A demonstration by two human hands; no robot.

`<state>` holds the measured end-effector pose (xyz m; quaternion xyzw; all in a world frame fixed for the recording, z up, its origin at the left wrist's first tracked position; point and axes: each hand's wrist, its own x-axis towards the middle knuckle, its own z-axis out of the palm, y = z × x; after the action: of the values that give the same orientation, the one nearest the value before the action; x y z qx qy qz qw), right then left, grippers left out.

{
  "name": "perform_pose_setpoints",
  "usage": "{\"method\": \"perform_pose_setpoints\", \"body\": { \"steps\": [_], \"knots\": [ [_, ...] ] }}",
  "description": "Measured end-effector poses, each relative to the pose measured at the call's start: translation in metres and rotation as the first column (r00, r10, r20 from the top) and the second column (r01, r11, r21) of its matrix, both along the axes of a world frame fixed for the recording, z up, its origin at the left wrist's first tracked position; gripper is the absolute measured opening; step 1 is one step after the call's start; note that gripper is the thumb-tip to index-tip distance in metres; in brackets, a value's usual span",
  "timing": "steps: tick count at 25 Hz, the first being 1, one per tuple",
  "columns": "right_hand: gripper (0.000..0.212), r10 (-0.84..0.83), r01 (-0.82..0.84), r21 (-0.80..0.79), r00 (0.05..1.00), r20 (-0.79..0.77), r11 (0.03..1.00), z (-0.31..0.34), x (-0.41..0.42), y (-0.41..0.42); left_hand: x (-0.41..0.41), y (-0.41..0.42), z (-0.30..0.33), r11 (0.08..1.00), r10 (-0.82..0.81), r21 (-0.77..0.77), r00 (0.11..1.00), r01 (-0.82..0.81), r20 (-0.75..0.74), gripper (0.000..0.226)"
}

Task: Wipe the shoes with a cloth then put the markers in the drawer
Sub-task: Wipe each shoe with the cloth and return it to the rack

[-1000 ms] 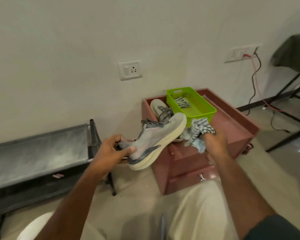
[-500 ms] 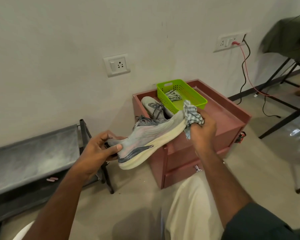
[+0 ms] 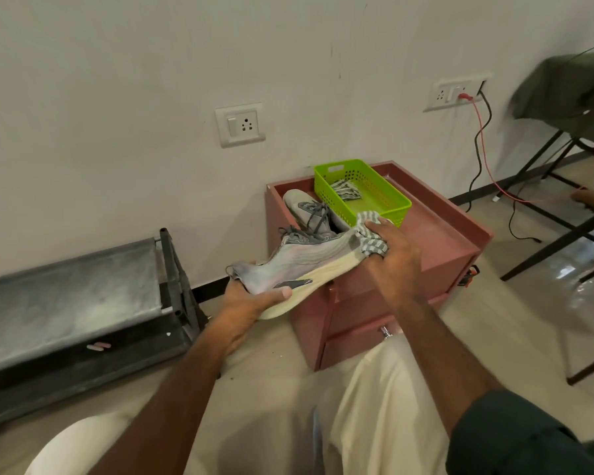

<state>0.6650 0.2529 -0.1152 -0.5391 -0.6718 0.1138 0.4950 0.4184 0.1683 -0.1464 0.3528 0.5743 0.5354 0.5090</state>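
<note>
Wiping has reached the toe: right hand (image 3: 393, 255), fingers curled, presses the checked cloth (image 3: 371, 240) there, earlier held clear. Left hand (image 3: 254, 298) grips the sneaker (image 3: 299, 265) heel above the drawer cabinet (image 3: 436, 241). Markers unseen.

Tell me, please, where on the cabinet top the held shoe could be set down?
Bare top lies right of the green basket, toward the cabinet's right rim. The left side is crowded by the other shoe.
</note>
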Motion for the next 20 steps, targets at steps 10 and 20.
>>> {"method": "perform_pose_setpoints", "body": {
  "steps": [10, 20],
  "knots": [
    [0.056, 0.423, -0.53, 0.165, 0.798, 0.429, 0.832, 0.001, -0.081, -0.036, 0.005, -0.002, 0.019, 0.996, 0.083, 0.041, 0.996, -0.081, -0.025, 0.05],
    [0.054, 0.233, -0.27, 0.092, 0.926, 0.298, 0.958, -0.004, -0.065, -0.024, -0.005, -0.008, 0.009, 0.969, 0.183, 0.2, 0.964, -0.144, -0.194, 0.064]
  ]
}}
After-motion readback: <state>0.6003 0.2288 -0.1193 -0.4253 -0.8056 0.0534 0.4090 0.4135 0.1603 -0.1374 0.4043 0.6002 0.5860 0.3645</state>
